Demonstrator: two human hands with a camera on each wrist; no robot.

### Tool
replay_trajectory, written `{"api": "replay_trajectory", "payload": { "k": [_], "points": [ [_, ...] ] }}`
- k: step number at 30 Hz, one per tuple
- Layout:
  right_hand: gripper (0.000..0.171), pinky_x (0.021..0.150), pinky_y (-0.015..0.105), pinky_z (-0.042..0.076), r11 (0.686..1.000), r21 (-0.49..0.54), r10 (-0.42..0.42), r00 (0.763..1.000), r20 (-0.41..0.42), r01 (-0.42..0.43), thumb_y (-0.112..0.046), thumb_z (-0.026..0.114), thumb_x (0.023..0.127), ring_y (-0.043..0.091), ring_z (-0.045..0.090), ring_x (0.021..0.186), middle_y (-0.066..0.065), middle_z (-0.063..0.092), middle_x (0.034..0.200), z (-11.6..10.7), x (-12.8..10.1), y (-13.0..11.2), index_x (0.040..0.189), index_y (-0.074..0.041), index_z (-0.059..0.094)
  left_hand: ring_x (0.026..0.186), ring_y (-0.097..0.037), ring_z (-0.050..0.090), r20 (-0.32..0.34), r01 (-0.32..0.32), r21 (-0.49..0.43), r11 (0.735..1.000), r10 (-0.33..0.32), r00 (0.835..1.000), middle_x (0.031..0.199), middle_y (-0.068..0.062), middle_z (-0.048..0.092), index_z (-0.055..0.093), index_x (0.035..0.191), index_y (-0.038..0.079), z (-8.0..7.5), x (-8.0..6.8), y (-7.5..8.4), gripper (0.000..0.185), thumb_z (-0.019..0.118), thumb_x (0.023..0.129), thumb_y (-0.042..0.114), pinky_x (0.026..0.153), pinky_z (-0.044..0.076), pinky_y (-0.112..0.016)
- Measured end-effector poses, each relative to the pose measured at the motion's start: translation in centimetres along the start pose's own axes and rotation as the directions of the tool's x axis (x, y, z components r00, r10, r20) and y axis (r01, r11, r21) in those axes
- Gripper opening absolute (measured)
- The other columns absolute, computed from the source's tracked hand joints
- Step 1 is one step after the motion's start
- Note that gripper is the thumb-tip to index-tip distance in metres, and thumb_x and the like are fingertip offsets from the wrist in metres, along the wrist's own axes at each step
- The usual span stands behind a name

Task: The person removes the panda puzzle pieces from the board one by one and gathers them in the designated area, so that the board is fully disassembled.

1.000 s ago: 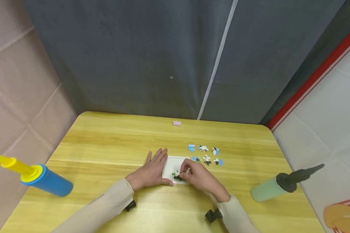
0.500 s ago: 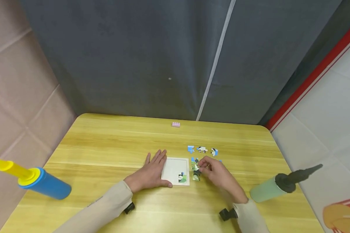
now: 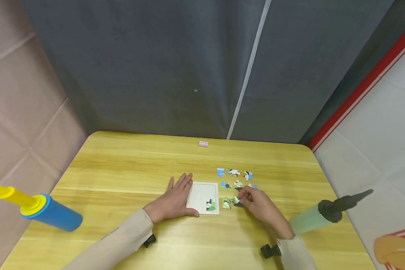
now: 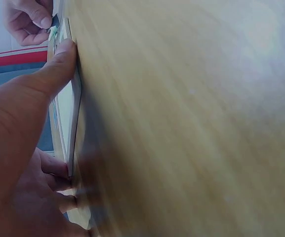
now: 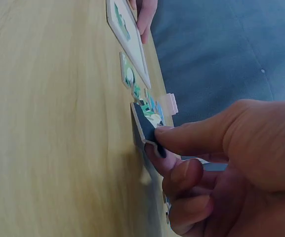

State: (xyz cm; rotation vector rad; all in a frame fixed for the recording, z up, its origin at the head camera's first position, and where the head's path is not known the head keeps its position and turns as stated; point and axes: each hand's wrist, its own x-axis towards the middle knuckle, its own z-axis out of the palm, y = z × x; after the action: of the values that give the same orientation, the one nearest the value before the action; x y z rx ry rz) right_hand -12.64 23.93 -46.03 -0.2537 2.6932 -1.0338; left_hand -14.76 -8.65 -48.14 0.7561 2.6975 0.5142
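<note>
Fingers (image 5: pixel 182 140) of the right hand (image 3: pixel 260 205) pinch a puzzle piece (image 3: pixel 236 201) between thumb and forefinger, its edge resting on the worktop (image 3: pixel 121 168) and its face tilted up, as the right wrist view shows. That piece sits just right of another loose piece (image 3: pixel 226 204), green and white, which lies flat just off the right edge of the white puzzle board (image 3: pixel 202 198). One piece (image 3: pixel 210 205) already sits in the board's near right corner. On the left side, the left hand (image 3: pixel 173 200) lies flat with its fingers straight and slightly spread, palm down on the worktop, the thumb (image 4: pixel 58 66) pressed along the board's near edge and the fingertips touching its left edge. Farther from the person, beyond the right hand, a small cluster of loose pieces (image 3: pixel 236 178) lies in two short rows, blue, white and black, near one another but not joined. A small pink block (image 3: pixel 203 143) lies at the far edge of the worktop, well apart from the puzzle. At the near left a blue pump with a yellow nozzle (image 3: pixel 37 208) lies on its side, and at the near right a pale green pump with a black nozzle (image 3: pixel 327 213) lies likewise, both well clear of the hands. A dark grey curtain (image 3: pixel 189 67) hangs behind the worktop.
</note>
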Motion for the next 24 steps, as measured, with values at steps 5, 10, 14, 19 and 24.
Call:
{"api": "replay_trajectory", "payload": {
  "k": [5, 10, 14, 19, 24],
  "points": [
    [0.01, 0.074, 0.023, 0.05, 0.998, -0.051, 0.022, 1.0, -0.012, -0.023, -0.001, 0.069, 0.099, 0.012, 0.058, 0.084, 0.0, 0.069, 0.093, 0.0, -0.2, 0.2, 0.103, -0.009, 0.07, 0.168, -0.042, 0.008, -0.003, -0.003, -0.005, 1.0, 0.002, 1.0, 0.18, -0.02, 0.01, 0.023, 0.166, -0.007, 0.1, 0.0, 0.0, 0.124, 0.077, 0.085, 0.071, 0.133, 0.008, -0.074],
    [0.009, 0.08, 0.03, 0.051, 0.995, -0.091, 0.031, 0.998, -0.049, -0.036, -0.004, 0.071, 0.098, 0.015, 0.057, 0.088, 0.003, 0.066, 0.098, 0.0, -0.3, 0.2, 0.105, -0.009, 0.07, 0.168, -0.042, 0.008, -0.004, -0.002, -0.003, 1.0, 0.002, 1.0, 0.18, -0.02, 0.01, 0.023, 0.167, -0.006, 0.0, 0.0, 0.0, 0.124, 0.076, 0.085, 0.071, 0.133, 0.008, -0.073],
    [0.011, 0.083, 0.033, 0.051, 0.996, -0.084, 0.02, 0.997, -0.079, -0.027, -0.006, 0.072, 0.099, 0.017, 0.057, 0.091, 0.006, 0.066, 0.104, 0.0, 0.1, -0.3, 0.11, -0.009, 0.07, 0.169, -0.04, 0.007, -0.002, 0.003, 0.008, 1.0, -0.003, 1.0, 0.181, -0.018, 0.009, 0.023, 0.167, -0.005, 0.0, 0.0, -0.1, 0.125, 0.075, 0.085, 0.073, 0.133, 0.007, -0.073],
    [0.011, 0.081, 0.028, 0.048, 0.998, -0.063, -0.024, 0.998, -0.056, 0.02, -0.005, 0.072, 0.098, 0.016, 0.055, 0.091, 0.005, 0.066, 0.105, 0.7, 0.8, -1.6, 0.109, -0.008, 0.071, 0.169, -0.041, 0.008, -0.007, 0.004, 0.011, 1.0, -0.004, 1.0, 0.181, -0.018, 0.009, 0.022, 0.167, -0.005, 0.1, 0.1, -0.2, 0.127, 0.075, 0.084, 0.074, 0.133, 0.008, -0.073],
    [0.012, 0.075, 0.023, 0.047, 0.997, -0.054, -0.062, 0.998, -0.006, 0.061, -0.006, 0.075, 0.096, 0.013, 0.052, 0.082, 0.002, 0.065, 0.101, 2.1, 1.5, -3.0, 0.108, -0.008, 0.074, 0.169, -0.04, 0.007, -0.004, 0.005, 0.01, 1.0, -0.005, 1.0, 0.181, -0.018, 0.009, 0.022, 0.167, -0.005, 0.1, 0.2, -0.2, 0.126, 0.075, 0.084, 0.074, 0.133, 0.007, -0.073]
  ]
}}
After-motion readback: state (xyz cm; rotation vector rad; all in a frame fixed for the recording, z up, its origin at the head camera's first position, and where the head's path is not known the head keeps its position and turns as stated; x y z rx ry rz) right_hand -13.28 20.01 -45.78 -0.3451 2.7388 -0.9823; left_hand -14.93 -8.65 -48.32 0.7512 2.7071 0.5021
